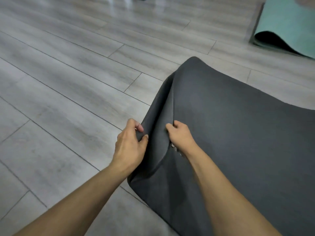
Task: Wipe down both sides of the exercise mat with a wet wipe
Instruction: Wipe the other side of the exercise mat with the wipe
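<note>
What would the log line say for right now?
dark mat: near edge bunched, raised off floor | left hand: pinches edge | right hand: grips fold

Head camera: hung above the mat (238, 133), at its left edge.
Facing: looked forward and down across the mat.
Nearness: stood near the mat.

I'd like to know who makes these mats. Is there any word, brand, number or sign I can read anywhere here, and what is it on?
No text here can be read.
dark grey mat: a few small white marks by the right hand, partly hidden under the wrist, too small to read.
teal mat: no print shows.
floor: no lettering.
</note>
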`<state>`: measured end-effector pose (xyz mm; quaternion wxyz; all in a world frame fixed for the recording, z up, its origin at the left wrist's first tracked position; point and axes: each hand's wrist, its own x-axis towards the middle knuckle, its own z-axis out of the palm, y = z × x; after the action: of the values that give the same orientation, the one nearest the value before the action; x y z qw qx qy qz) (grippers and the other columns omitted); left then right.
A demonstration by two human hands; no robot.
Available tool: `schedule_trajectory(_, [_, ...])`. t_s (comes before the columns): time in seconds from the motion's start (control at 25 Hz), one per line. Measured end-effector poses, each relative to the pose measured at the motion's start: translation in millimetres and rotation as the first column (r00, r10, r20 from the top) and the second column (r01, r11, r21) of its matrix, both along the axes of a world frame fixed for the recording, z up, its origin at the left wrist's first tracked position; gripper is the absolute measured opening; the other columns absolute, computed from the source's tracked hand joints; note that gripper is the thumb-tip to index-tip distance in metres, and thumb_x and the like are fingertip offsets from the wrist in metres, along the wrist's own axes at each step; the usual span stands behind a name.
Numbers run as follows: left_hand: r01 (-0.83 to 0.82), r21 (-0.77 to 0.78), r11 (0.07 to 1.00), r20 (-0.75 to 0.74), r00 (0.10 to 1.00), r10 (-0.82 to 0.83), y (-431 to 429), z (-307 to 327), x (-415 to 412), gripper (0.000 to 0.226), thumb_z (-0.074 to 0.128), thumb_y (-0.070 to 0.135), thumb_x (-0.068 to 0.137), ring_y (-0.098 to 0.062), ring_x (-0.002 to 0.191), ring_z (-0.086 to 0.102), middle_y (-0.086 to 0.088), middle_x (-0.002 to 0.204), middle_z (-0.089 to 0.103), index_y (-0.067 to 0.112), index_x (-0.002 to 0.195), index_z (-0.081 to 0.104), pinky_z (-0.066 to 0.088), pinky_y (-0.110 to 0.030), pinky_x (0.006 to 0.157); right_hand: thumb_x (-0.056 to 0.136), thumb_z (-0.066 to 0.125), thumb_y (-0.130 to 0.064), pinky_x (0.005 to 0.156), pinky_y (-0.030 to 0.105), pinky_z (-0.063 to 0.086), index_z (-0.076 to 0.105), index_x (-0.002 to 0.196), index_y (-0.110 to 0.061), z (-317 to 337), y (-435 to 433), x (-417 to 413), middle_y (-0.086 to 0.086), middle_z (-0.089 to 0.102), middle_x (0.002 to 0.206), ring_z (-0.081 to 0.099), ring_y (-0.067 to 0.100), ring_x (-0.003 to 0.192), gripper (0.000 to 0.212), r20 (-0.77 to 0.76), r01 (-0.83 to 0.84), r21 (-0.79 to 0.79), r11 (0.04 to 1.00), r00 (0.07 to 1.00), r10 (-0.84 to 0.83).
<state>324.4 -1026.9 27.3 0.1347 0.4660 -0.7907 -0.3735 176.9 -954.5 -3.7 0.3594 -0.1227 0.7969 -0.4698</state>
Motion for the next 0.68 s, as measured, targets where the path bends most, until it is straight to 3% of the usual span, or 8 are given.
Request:
schedule_trajectory(0.08, [0.057, 0.115, 0.992, 0.12, 0.99, -0.071, 26.8, 41.4, -12.0, 0.042, 0.066, 0.022, 0.091, -0.021, 0.085, 0.063, 0.002, 0.091, 0.065, 0.027, 0.125, 0.041, 0.044, -0.033, 0.07, 0.094, 0.054, -0.029, 0.032, 0.017, 0.024, 0.041, 0.07, -0.014, 39.7, 16.6, -3.4, 0.004, 0.041, 0.056, 0.037, 0.016, 0.042, 0.032, 0.034, 0.015, -0.046, 0.999, 0.999, -0.014])
schedule_trajectory(0.16, [0.119, 0.162, 0.98, 0.266, 0.951, -0.159, 35.3, 76.7, -28.5, 0.048, 0.064, 0.026, 0.09, -0.024, 0.093, 0.065, 0.004, 0.091, 0.065, 0.03, 0.135, 0.046, 0.044, -0.03, 0.075, 0.094, 0.056, -0.037, 0.031, 0.018, 0.026, 0.044, 0.069, -0.012, 74.2, 27.3, -3.5, 0.002, 0.046, 0.056, 0.044, 0.017, 0.048, 0.038, 0.007, -0.027, -0.004, 1.0, 1.0, 0.027])
schedule_trajectory(0.24, [0.122, 0.226, 0.966, 0.314, 0.93, -0.191, 33.1, 104.0, -40.8, 0.03, 0.059, 0.026, 0.091, -0.025, 0.093, 0.062, 0.004, 0.085, 0.064, 0.031, 0.12, 0.064, 0.045, -0.028, 0.077, 0.094, 0.055, -0.03, 0.032, 0.018, 0.033, 0.052, 0.079, 0.001, 97.7, 37.4, -0.8, 0.009, 0.055, 0.066, 0.052, 0.021, 0.06, 0.034, -0.012, -0.025, 0.065, 0.998, 1.0, 0.026])
schedule_trajectory(0.32, [0.132, 0.295, 0.946, 0.277, 0.936, -0.217, 35.8, 130.8, -48.4, 0.018, 0.058, 0.028, 0.093, -0.028, 0.097, 0.063, -0.002, 0.09, 0.068, 0.026, 0.107, 0.069, 0.051, -0.032, 0.084, 0.093, 0.053, -0.022, 0.037, 0.017, 0.034, 0.055, 0.086, 0.007, 124.6, 50.4, -1.6, 0.011, 0.054, 0.069, 0.049, 0.019, 0.06, 0.031, -0.007, 0.029, 0.126, 0.992, 1.0, -0.028])
schedule_trajectory(0.4, [0.169, 0.337, 0.926, 0.227, 0.94, -0.254, 42.1, 156.0, -56.1, 0.024, 0.058, 0.038, 0.098, -0.03, 0.108, 0.061, -0.005, 0.088, 0.066, 0.016, 0.098, 0.068, 0.05, -0.035, 0.091, 0.092, 0.053, -0.018, 0.045, 0.016, 0.033, 0.056, 0.086, 0.011, 156.9, 59.9, -3.6, 0.01, 0.052, 0.069, 0.045, 0.016, 0.06, 0.029, -0.036, 0.084, 0.182, 0.98, 0.996, -0.079])
schedule_trajectory(0.48, [0.21, 0.336, 0.918, 0.21, 0.934, -0.29, 45.0, 173.2, -62.5, 0.031, 0.054, 0.039, 0.102, -0.033, 0.112, 0.058, -0.003, 0.084, 0.058, 0.012, 0.092, 0.063, 0.045, -0.033, 0.087, 0.093, 0.052, -0.015, 0.05, 0.012, 0.036, 0.06, 0.088, 0.005, 182.7, 65.0, 0.0, 0.007, 0.059, 0.074, 0.049, 0.015, 0.063, 0.023, -0.03, 0.083, 0.206, 0.975, 0.996, -0.078])
schedule_trajectory(0.56, [0.237, 0.341, 0.91, 0.219, 0.921, -0.322, 40.7, 188.7, -65.7, 0.018, 0.049, 0.03, 0.105, -0.036, 0.107, 0.06, -0.008, 0.092, 0.062, 0.014, 0.101, 0.058, 0.045, -0.034, 0.083, 0.093, 0.05, -0.013, 0.065, 0.011, 0.044, 0.063, 0.099, -0.006, 202.9, 67.8, 3.0, 0.005, 0.068, 0.091, 0.061, 0.015, 0.079, 0.016, 0.005, 0.094, 0.202, 0.975, 0.995, -0.096])
schedule_trajectory(0.68, [0.251, 0.322, 0.913, 0.245, 0.91, -0.336, 25.3, 207.1, -60.9, 0.025, 0.048, 0.02, 0.104, -0.032, 0.102, 0.064, -0.01, 0.108, 0.068, 0.016, 0.128, 0.054, 0.051, -0.039, 0.088, 0.094, 0.046, -0.01, 0.099, 0.028, 0.047, 0.057, 0.128, -0.017, 217.5, 63.7, 10.1, -0.001, 0.066, 0.119, 0.061, 0.012, 0.108, 0.036, 0.066, 0.073, 0.128, 0.989, 0.994, -0.082])
